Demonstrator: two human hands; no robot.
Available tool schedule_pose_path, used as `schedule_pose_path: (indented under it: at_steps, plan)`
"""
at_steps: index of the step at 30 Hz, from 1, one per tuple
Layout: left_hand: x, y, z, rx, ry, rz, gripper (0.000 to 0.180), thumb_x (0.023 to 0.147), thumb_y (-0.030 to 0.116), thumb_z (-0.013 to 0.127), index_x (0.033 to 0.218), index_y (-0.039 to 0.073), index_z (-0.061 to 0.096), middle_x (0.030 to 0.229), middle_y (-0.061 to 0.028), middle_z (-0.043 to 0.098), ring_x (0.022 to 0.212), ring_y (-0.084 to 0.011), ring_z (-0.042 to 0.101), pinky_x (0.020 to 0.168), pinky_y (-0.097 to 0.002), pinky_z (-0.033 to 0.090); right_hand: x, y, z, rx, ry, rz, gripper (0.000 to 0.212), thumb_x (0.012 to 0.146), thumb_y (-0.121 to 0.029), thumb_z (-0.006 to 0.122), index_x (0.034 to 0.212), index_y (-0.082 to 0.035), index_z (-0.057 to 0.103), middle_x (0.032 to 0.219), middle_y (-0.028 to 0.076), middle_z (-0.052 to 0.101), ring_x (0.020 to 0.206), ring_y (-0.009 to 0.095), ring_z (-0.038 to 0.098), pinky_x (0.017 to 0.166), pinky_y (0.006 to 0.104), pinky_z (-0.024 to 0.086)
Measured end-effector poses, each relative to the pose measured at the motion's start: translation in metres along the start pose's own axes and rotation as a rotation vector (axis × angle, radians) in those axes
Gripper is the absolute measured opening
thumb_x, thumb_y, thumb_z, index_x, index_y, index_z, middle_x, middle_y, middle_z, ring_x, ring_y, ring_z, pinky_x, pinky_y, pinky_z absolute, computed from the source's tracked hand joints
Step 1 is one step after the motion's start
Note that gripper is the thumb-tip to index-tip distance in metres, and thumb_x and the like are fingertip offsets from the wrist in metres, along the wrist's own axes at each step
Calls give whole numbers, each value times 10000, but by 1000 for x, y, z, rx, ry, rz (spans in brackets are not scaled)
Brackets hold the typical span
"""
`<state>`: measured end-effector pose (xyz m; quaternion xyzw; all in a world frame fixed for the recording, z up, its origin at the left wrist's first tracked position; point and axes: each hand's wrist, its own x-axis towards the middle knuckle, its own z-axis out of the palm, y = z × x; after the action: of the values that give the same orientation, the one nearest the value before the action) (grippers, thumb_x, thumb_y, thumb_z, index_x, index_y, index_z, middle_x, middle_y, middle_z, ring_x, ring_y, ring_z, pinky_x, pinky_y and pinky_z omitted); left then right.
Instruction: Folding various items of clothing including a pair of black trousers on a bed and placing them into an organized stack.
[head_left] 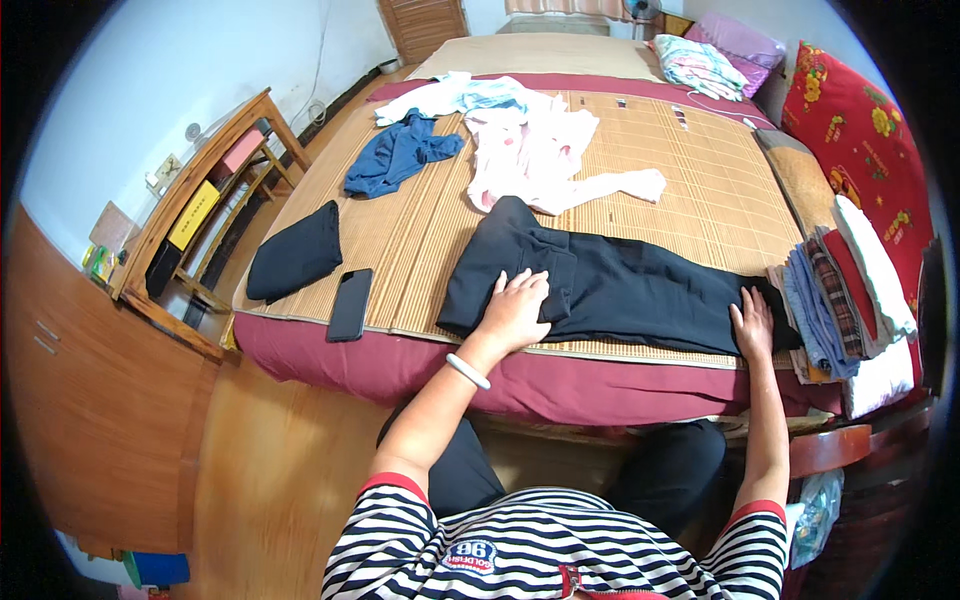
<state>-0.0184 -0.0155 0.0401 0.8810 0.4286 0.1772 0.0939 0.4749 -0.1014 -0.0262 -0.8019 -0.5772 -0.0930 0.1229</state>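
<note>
A pair of black trousers [640,290], folded lengthwise, lies across the bamboo mat [400,250] on the bed. My left hand [517,308] rests flat on the waist end, fingers spread, with a pale bangle on the wrist. On the leg end at the right, my right hand [753,322] also lies flat, its fingers apart. Left of the trousers are a dark phone [349,305] and a folded black garment [295,255]. Beyond them sit a crumpled blue garment [402,155] and a loose pale pink garment [525,150].
A stack of folded clothes [830,290] stands close to my right hand. Behind it leans a red flowered cushion [860,150]. Pillows [700,68] lie at the far right. A wooden shelf table [200,200] is along the left wall. The maroon sheet [560,385] hangs over the bed's near edge.
</note>
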Motion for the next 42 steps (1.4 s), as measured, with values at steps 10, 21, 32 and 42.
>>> schedule_pose_path:
  at_steps: [10,21,32,42]
  plan:
    - [5,21,11,-52,0,10,632,759,252,763,1301,55,506,1348,-165,560,1301,-344,495,1124,-484,346,6,3,-7,-25,-35,2,609,951,-453,523,1433,-86,454,1509,215,388,1393,375,368,1156,485,277]
    - [4,45,34,52,18,220,590,744,121,701,1311,68,547,1417,-120,523,1321,-354,472,1114,-497,362,90,-232,-66,606,-146,-411,404,888,-305,649,1193,-40,653,1178,182,663,1129,371,611,980,409,476]
    - [4,54,46,6,34,306,557,702,122,701,1243,47,591,1256,-146,598,1232,-315,519,1063,-471,403,105,-403,14,571,-226,-541,328,819,-393,715,964,-99,707,847,143,702,847,336,680,773,448,528]
    - [0,54,32,-70,45,428,579,720,205,754,1255,64,583,1290,-116,596,1239,-327,526,1071,-493,404,114,-370,13,590,-206,-309,336,868,-380,657,951,-64,732,899,171,716,869,335,690,791,437,533]
